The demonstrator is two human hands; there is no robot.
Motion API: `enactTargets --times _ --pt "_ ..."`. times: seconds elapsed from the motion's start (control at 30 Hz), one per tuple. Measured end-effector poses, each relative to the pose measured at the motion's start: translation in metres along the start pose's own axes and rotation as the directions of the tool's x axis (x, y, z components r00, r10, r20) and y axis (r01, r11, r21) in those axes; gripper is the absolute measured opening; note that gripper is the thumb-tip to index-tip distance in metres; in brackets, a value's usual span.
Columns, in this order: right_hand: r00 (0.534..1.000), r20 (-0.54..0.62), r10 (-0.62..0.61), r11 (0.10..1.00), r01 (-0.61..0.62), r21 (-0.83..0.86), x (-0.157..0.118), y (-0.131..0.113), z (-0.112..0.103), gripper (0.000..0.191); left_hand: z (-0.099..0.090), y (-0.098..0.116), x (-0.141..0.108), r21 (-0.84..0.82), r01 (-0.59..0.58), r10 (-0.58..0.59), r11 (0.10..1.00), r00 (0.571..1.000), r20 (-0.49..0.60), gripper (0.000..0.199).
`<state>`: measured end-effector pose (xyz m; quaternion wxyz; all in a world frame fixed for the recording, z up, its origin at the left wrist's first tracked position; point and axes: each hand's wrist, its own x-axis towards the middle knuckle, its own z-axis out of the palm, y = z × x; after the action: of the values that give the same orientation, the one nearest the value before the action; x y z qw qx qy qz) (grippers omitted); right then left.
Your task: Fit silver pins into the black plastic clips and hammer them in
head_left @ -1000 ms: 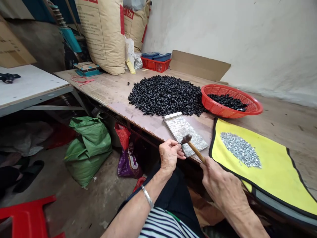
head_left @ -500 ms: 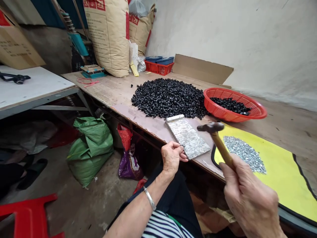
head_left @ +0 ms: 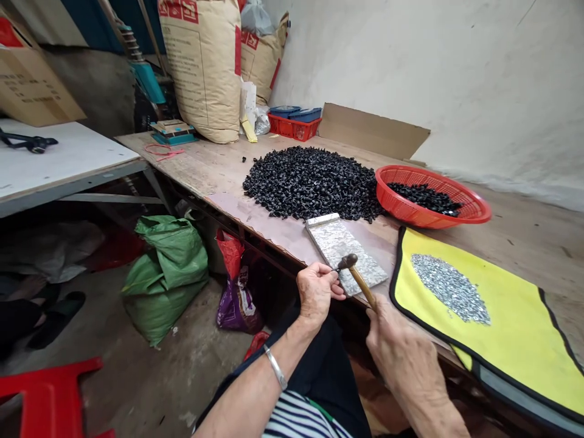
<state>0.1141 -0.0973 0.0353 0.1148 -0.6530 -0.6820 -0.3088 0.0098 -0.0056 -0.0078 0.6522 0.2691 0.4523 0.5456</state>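
Observation:
My left hand (head_left: 318, 291) pinches a small black part (head_left: 338, 271) at the near left edge of a worn metal plate (head_left: 349, 246). In my right hand (head_left: 404, 350) is a hammer (head_left: 360, 281), gripped by its wooden handle. Its head is down at the small black part by my left fingertips; whether they touch I cannot tell. Beyond the plate lies a large heap of black parts (head_left: 314, 182). More of them sit in a red plastic basket (head_left: 479, 210). Small shiny metal pieces (head_left: 449, 289) are spread on a yellow cloth (head_left: 515, 328) with black edging.
Large paper sacks (head_left: 203, 73) and a red tray (head_left: 292, 128) with blue containers stand at the back. A cardboard strip (head_left: 374, 131) leans on the wall. Below the table's left side are a green sack (head_left: 166, 274) and a purple bag (head_left: 237, 304). A red stool (head_left: 55, 395) stands lower left.
The hammer has come down and left, from above the plate's right side to the part in my left fingers. My left hand has stayed in place.

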Motion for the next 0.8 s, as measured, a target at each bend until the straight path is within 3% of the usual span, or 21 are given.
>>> enactTargets --times 0.07,0.2,0.33,0.4,0.47,0.5,0.57,0.63,0.67,0.7,0.73,0.8 --pt "1.000 0.020 -0.006 1.000 0.006 0.004 -0.001 0.001 0.001 0.026 0.000 0.000 0.000 0.005 -0.002 0.002 1.000 1.000 0.002 0.013" --pt "0.981 -0.160 0.112 0.993 -0.105 0.049 -0.004 -0.002 -0.001 0.035 0.000 -0.001 0.000 0.010 -0.004 0.004 1.000 1.000 0.002 0.012" --pt "0.997 0.056 0.048 0.999 -0.049 0.023 -0.009 -0.006 0.009 0.029 0.000 -0.001 0.001 0.006 -0.004 0.004 1.000 1.000 -0.002 0.015" --pt "0.985 0.105 0.135 0.982 -0.147 0.121 -0.007 -0.001 0.016 0.030 -0.001 -0.001 0.002 0.000 -0.004 0.004 1.000 1.000 -0.001 0.016" --pt "0.937 0.151 0.314 0.886 -0.346 0.308 0.000 0.009 0.021 0.030 -0.003 0.000 0.003 -0.007 -0.007 0.007 1.000 1.000 0.004 0.017" --pt "0.891 0.220 0.397 0.788 -0.454 0.416 0.005 0.014 0.023 0.030 -0.005 0.001 0.002 -0.015 -0.010 0.010 1.000 1.000 0.008 0.017" --pt "0.766 0.445 0.463 0.488 -0.640 0.594 0.014 0.021 0.025 0.034 -0.011 0.003 0.001 -0.038 -0.012 0.013 0.999 1.000 0.024 0.019" --pt "0.663 0.641 0.387 0.159 -0.732 0.662 0.021 0.024 0.027 0.041 -0.016 0.007 -0.001 -0.061 -0.010 0.013 0.998 0.999 0.051 0.019" --pt "0.634 0.693 0.344 0.047 -0.748 0.662 0.024 0.023 0.026 0.044 -0.018 0.008 -0.002 -0.062 -0.011 0.015 0.998 0.998 0.065 0.020" --pt "0.623 0.710 0.328 -0.001 -0.752 0.660 0.025 0.021 0.025 0.045 -0.020 0.009 -0.002 -0.054 -0.014 0.018 0.998 0.997 0.074 0.019" --pt "0.629 0.699 0.341 0.024 -0.749 0.663 0.025 0.020 0.024 0.043 -0.020 0.009 -0.002 -0.039 -0.018 0.021 0.999 0.997 0.080 0.019" --pt "0.698 0.610 0.375 0.235 -0.708 0.666 0.023 0.017 0.019 0.035 -0.019 0.008 0.000 -0.003 -0.020 0.021 1.000 0.995 0.094 0.019"
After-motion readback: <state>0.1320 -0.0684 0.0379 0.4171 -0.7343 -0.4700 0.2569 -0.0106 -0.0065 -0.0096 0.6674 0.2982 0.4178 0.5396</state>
